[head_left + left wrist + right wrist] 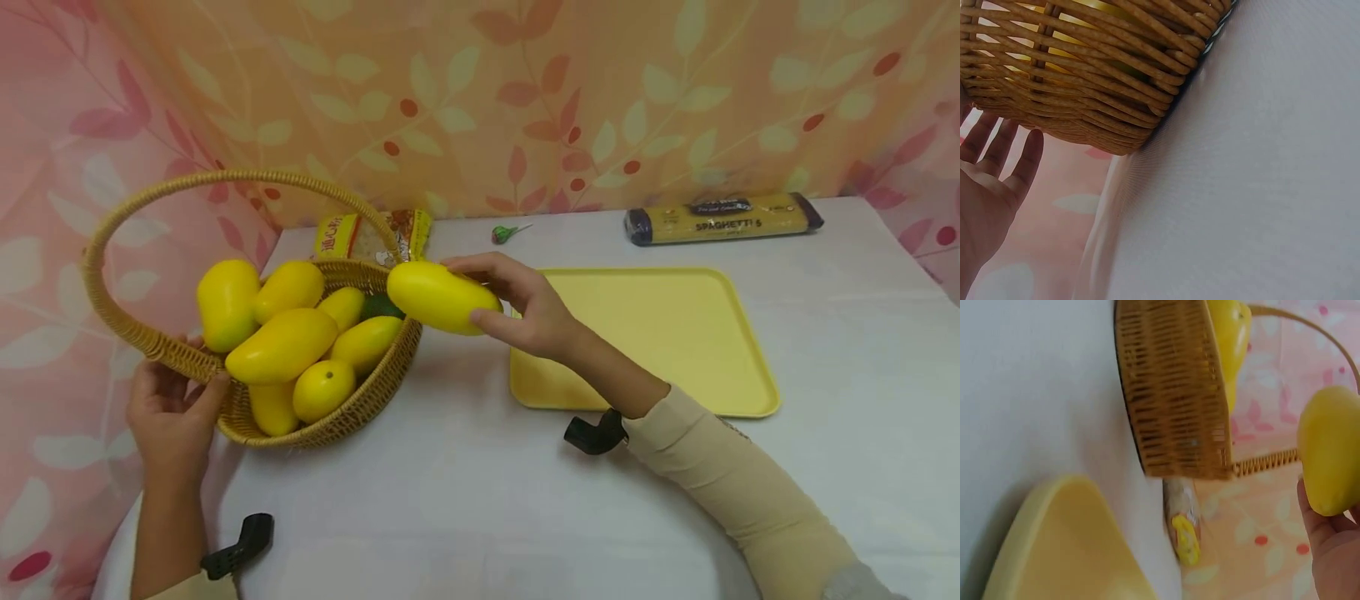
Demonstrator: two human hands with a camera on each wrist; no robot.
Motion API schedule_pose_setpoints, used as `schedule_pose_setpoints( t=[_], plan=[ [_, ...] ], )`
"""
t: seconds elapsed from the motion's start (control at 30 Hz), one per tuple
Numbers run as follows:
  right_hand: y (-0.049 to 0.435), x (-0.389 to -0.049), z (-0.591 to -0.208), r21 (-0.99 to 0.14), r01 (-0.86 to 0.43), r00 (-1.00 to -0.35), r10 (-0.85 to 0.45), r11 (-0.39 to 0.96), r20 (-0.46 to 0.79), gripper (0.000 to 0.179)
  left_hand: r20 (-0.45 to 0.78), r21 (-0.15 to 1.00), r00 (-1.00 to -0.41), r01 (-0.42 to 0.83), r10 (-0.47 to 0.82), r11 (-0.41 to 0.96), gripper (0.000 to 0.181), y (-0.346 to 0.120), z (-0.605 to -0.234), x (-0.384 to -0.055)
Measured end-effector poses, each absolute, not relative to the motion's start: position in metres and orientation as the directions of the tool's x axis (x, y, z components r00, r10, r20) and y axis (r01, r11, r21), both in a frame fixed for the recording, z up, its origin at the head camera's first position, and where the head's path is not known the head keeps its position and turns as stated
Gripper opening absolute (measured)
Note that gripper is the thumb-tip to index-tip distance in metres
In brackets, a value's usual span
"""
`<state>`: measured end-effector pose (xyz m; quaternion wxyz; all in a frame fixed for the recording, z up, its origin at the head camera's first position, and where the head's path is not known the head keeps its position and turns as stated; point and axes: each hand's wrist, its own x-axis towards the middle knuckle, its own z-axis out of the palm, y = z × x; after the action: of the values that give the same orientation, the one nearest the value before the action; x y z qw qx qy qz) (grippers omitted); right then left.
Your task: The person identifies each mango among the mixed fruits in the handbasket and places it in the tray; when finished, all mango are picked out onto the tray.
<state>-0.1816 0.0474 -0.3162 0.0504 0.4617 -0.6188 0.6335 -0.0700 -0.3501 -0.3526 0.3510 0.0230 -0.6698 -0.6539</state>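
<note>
A yellow mango (441, 297) is in my right hand (528, 304), thumb on its near side and fingers over the far side. It is held up beside the right rim of a wicker basket (378, 400); the right wrist view shows the mango (1332, 450) clear of the basket. My left hand (176, 408) grips the basket's left rim at the foot of the tall handle (247, 177), with part of its fingers hidden behind the weave. Several more mangoes (281, 346) fill the basket, and a dark green thing (381, 307) shows partly among them.
Right of the basket lies a yellow tray (652, 333), partly under my right forearm. Along the back are a yellow food packet (337, 237) behind the basket, a lollipop (504, 234) and a spaghetti pack (723, 219). Patterned curtains (525, 108) hang behind the white-covered table (465, 500).
</note>
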Motion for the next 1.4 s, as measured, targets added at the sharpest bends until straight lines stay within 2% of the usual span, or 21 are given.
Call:
schedule_pose_setpoints(
  t=[0.13, 0.37, 0.6, 0.77, 1.03, 1.4],
  plan=[
    [0.060, -0.191, -0.319, -0.802, -0.587, -0.658, -0.512, -0.109, 0.552, 0.045, 0.437, 0.894, -0.755, 0.423, -0.489, 0.146, 0.056, -0.352, -0.353, -0.069],
    [0.072, -0.206, -0.323, -0.849, -0.453, -0.850, -0.419, 0.272, 0.319, 0.046, 0.431, 0.896, -0.757, 0.425, -0.490, 0.131, 0.056, -0.355, -0.355, -0.070],
    [0.075, -0.218, -0.329, -0.829, -0.271, -0.948, -0.284, 0.488, 0.143, 0.052, 0.417, 0.905, -0.756, 0.399, -0.504, 0.151, 0.057, -0.354, -0.355, -0.069],
    [0.078, -0.228, -0.332, -0.778, -0.214, -0.973, -0.202, 0.590, 0.114, 0.054, 0.421, 0.902, -0.755, 0.407, -0.502, 0.144, 0.056, -0.353, -0.354, -0.070],
    [0.078, -0.228, -0.335, -0.703, -0.182, -0.981, -0.177, 0.688, 0.082, 0.058, 0.432, 0.896, -0.757, 0.422, -0.490, 0.139, 0.056, -0.353, -0.353, -0.070],
    [0.085, -0.227, -0.336, -0.691, -0.109, -0.989, -0.145, 0.715, 0.006, 0.088, 0.427, 0.898, -0.761, 0.422, -0.488, 0.126, 0.056, -0.353, -0.353, -0.070]
  ],
)
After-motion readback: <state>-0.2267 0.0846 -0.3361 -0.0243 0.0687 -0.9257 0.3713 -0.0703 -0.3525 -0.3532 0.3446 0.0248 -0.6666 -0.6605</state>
